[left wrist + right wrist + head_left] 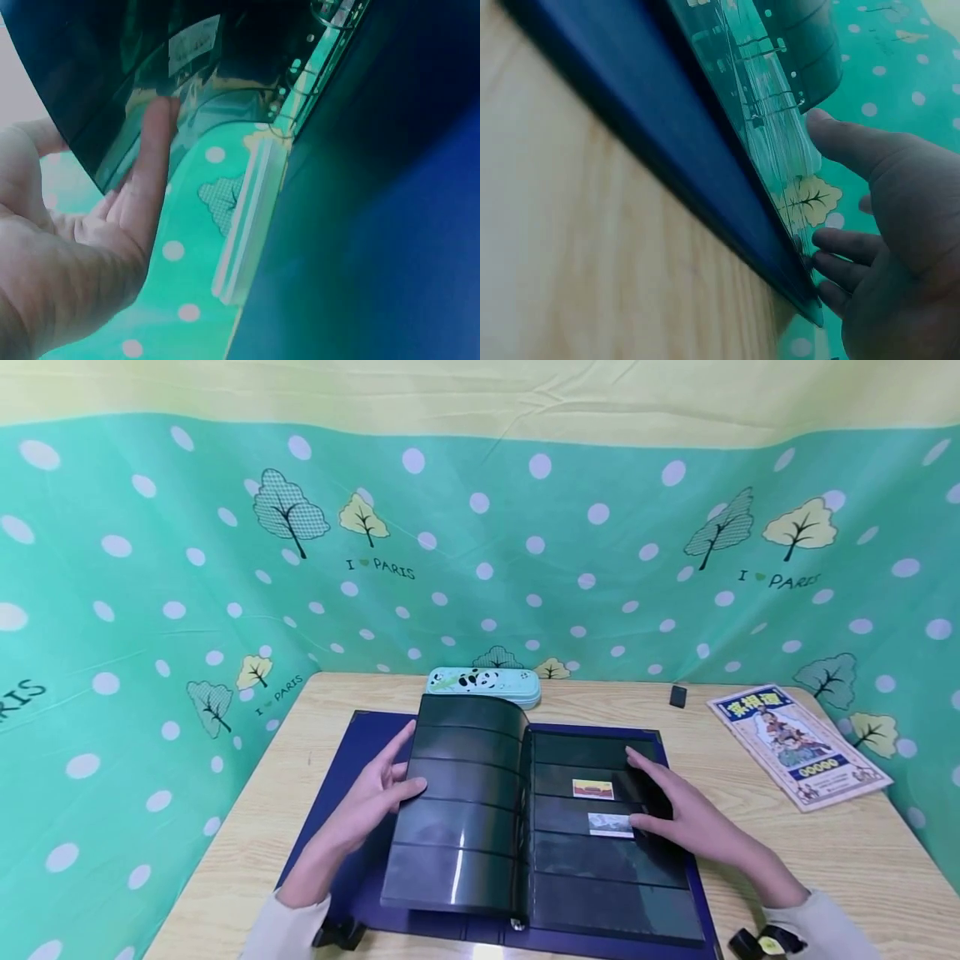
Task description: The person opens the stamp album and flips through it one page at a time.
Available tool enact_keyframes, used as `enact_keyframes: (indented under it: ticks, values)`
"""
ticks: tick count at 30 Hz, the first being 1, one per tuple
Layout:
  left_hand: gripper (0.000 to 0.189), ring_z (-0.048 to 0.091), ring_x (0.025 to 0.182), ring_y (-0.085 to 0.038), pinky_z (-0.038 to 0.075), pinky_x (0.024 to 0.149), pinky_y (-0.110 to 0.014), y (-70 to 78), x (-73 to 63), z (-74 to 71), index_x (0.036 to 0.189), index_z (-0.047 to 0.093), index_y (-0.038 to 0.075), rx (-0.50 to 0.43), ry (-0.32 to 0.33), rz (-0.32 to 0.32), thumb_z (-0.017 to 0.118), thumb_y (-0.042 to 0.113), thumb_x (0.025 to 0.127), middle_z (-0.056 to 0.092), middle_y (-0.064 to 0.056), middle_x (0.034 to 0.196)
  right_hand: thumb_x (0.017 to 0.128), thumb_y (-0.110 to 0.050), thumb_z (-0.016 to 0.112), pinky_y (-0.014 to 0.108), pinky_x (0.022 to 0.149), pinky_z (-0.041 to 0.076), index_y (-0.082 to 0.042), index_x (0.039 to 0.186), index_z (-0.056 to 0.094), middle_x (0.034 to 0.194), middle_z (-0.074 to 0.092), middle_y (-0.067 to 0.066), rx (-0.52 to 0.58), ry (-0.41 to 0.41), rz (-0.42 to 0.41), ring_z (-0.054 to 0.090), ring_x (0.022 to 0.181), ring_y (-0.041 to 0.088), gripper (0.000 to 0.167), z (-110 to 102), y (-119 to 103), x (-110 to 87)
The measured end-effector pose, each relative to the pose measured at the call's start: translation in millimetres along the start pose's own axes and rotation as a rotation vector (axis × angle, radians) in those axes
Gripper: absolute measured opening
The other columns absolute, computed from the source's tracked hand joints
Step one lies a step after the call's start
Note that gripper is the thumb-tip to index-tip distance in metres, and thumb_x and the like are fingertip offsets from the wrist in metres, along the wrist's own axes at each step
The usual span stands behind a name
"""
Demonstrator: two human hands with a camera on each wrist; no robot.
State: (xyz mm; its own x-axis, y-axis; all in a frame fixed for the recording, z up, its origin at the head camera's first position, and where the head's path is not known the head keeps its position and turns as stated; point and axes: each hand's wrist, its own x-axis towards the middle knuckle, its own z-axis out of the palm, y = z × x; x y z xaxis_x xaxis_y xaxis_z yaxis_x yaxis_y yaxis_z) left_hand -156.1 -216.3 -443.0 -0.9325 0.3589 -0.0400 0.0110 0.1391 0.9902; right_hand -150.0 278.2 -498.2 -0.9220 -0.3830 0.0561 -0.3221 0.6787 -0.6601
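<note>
The left hand reaches in from the lower left, wrist angled toward the middle, and pinches the outer edge of a raised black page: the thumb lies on the near face, and the left wrist view shows the other fingers extended behind it. The page stands curved and tilted, joined to the ring binding along its inner edge.

The right hand comes in from the lower right over the outer part of the right page. Its fingers are spread well apart from the thumb and have hold of nothing; whether the fingertips touch the page I cannot tell.

Both pages belong to a navy album, which lies spread on the wooden worktop in front of the person. The right page is divided into horizontal pocket strips. A red and yellow stamp sits in the second strip from the top; a grey stamp sits in the third, its right end beside the right thumb tip.

Behind the album lies a pale blue panda case, lid down. A small black object and a printed booklet lie to the right.
</note>
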Motion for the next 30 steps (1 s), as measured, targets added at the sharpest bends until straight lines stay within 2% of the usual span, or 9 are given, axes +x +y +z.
enact_keyframes:
  ticks: [3,6,10,12,17,19,22,24,30]
  values:
    - [0.093,0.068,0.076,-0.009,0.050,0.062,-0.021,-6.4,-2.0,-3.9,0.181,0.009,0.016,-0.102,-0.047,0.032,0.066,0.005,0.109,0.079,-0.007,0.114,0.099,-0.042,0.086,0.083,0.116,0.032,-0.012,0.176,0.031,0.175,0.033,0.030,-0.035,-0.021,0.000,0.028,0.159,0.060,0.099,0,3,-0.4]
    - [0.093,0.068,0.075,-0.006,0.052,0.060,-0.020,-12.5,-3.3,-6.7,0.180,0.004,0.015,-0.207,-0.083,0.053,0.062,0.000,0.110,0.078,0.000,0.102,0.097,-0.045,0.087,0.085,0.116,0.029,-0.013,0.176,0.032,0.178,0.027,0.030,-0.058,-0.041,-0.002,0.022,0.161,0.060,0.101,-1,6,-1.4]
    - [0.090,0.069,0.074,-0.004,0.054,0.059,-0.018,-18.1,-5.1,-7.5,0.180,0.004,0.014,-0.299,-0.078,0.081,0.058,-0.003,0.111,0.079,0.003,0.093,0.098,-0.043,0.087,0.084,0.116,0.030,-0.012,0.175,0.035,0.178,0.027,0.028,-0.064,-0.041,-0.018,0.021,0.162,0.060,0.098,-1,8,-2.6]
    - [0.088,0.072,0.077,-0.004,0.057,0.062,-0.019,-20.1,-6.0,-7.0,0.180,0.004,0.013,-0.347,-0.071,0.094,0.056,-0.005,0.112,0.081,0.002,0.095,0.098,-0.044,0.086,0.084,0.116,0.032,-0.011,0.174,0.036,0.178,0.028,0.028,-0.071,-0.035,-0.025,0.022,0.161,0.060,0.096,-1,9,-2.9]
    - [0.084,0.080,0.099,-0.010,0.065,0.080,-0.027,-21.6,-7.2,-5.4,0.180,0.002,0.013,-0.477,-0.046,0.100,0.051,-0.005,0.114,0.085,0.000,0.108,0.098,-0.045,0.085,0.083,0.116,0.031,-0.011,0.175,0.035,0.178,0.026,0.028,-0.064,-0.039,-0.011,0.020,0.162,0.060,0.097,0,10,-3.2]
    - [0.082,0.080,0.102,-0.008,0.064,0.085,-0.025,-21.1,-7.5,-5.9,0.180,0.006,0.013,-0.486,0.010,0.088,0.052,-0.002,0.115,0.084,0.004,0.105,0.099,-0.045,0.085,0.083,0.117,0.030,-0.011,0.175,0.034,0.179,0.025,0.028,-0.054,-0.043,-0.001,0.019,0.162,0.059,0.098,0,10,-3.4]
    - [0.077,0.077,0.096,-0.002,0.060,0.088,-0.020,-20.5,-9.6,-9.1,0.180,0.014,0.012,-0.433,0.105,0.052,0.055,0.004,0.115,0.078,0.012,0.086,0.098,-0.046,0.085,0.083,0.117,0.030,-0.011,0.175,0.034,0.179,0.025,0.028,-0.052,-0.045,0.009,0.019,0.163,0.060,0.099,0,10,-4.3]
    - [0.075,0.076,0.096,-0.003,0.059,0.089,-0.020,-21.0,-11.7,-12.8,0.179,0.018,0.011,-0.402,0.134,0.029,0.056,0.005,0.115,0.077,0.012,0.083,0.098,-0.047,0.085,0.083,0.117,0.030,-0.011,0.175,0.034,0.179,0.025,0.028,-0.055,-0.049,0.013,0.019,0.162,0.060,0.099,0,10,-4.7]
    - [0.073,0.078,0.106,-0.008,0.062,0.091,-0.025,-25.4,-14.8,-26.7,0.180,0.015,0.012,-0.386,0.068,0.008,0.053,0.007,0.117,0.084,0.006,0.105,0.098,-0.049,0.085,0.084,0.117,0.031,-0.013,0.175,0.034,0.179,0.025,0.027,-0.061,-0.051,0.025,0.020,0.162,0.059,0.099,0,8,-5.0]
